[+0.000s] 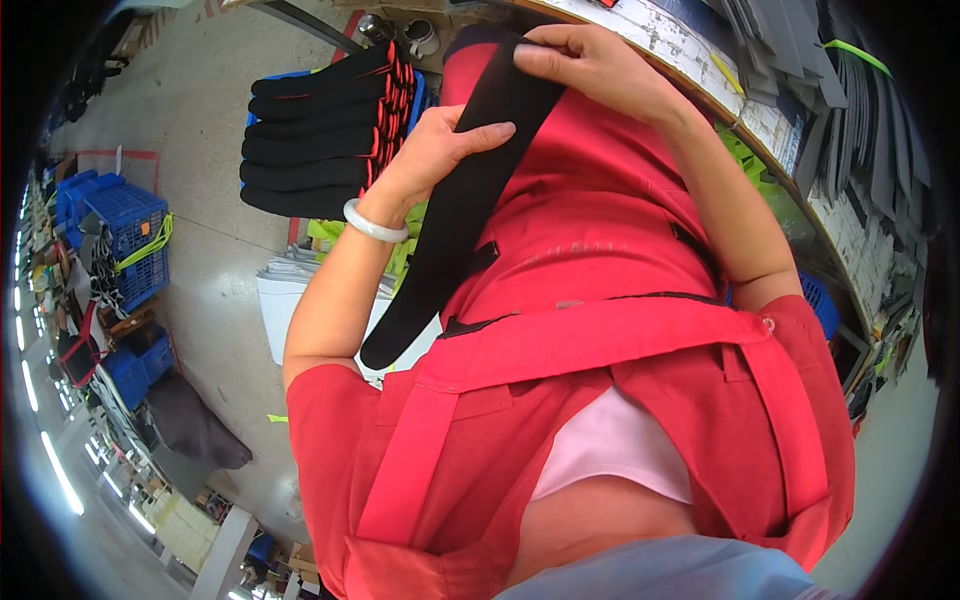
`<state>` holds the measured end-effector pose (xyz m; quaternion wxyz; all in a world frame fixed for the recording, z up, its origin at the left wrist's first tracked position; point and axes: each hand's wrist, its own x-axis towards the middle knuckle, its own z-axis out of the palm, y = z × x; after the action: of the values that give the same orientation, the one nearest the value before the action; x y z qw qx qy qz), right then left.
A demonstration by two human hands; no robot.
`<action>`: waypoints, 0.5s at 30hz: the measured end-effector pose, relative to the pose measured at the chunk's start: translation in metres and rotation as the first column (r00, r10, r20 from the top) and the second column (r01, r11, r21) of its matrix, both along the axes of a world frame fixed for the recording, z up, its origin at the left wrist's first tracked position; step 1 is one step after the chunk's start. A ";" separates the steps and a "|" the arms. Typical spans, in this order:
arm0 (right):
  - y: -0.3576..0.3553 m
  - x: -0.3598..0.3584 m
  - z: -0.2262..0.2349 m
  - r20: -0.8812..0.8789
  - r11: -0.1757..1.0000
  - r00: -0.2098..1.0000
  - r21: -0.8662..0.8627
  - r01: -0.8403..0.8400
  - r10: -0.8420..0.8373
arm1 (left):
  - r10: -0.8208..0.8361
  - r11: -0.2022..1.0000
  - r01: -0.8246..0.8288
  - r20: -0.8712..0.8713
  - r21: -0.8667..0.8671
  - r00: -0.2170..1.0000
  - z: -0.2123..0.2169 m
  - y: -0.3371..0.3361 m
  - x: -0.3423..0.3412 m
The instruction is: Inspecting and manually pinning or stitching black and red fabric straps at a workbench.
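A long black strip (465, 210) of soft, flat material, rounded at its near end, slants in front of my red apron (590, 215). My left hand (445, 150), with a white bangle on its wrist, is closed around the strip's middle, thumb lying on top. Higher up, my right hand (580, 60) pinches the strip near its far end between thumb and fingers. Beyond my left hand, a stack of similar black pieces (315, 130) with red edges rests on a blue crate (247, 120).
A worktable (770, 125) with a worn white edge runs along the right, bearing piles of grey strips (870, 130). White sheets (280, 300) lie beside my left arm. Blue crates (130, 235) stand across the floor at left. A metal cup (422, 40) sits behind the stack.
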<state>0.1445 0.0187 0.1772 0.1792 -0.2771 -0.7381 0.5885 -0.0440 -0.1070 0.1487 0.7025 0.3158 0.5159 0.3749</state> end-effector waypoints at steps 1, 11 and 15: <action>-0.002 0.002 0.005 0.092 0.988 0.995 0.155 0.011 -0.026 | -0.020 1.000 0.020 -0.008 -0.019 1.000 0.000 0.000 0.000; 0.006 -0.016 -0.012 -0.137 0.971 0.961 -0.025 0.240 -0.241 | 0.304 0.924 -0.298 0.015 0.241 0.953 0.024 0.006 -0.060; -0.071 -0.041 -0.023 -0.035 0.945 0.985 -0.279 -0.172 0.169 | 0.599 0.690 -0.677 0.323 0.257 0.733 0.001 0.032 -0.089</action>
<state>0.1034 -0.0521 0.1540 0.0906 -0.2316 -0.6674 0.7020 -0.1330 -0.0753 0.1492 0.5083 0.1958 0.4377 0.7153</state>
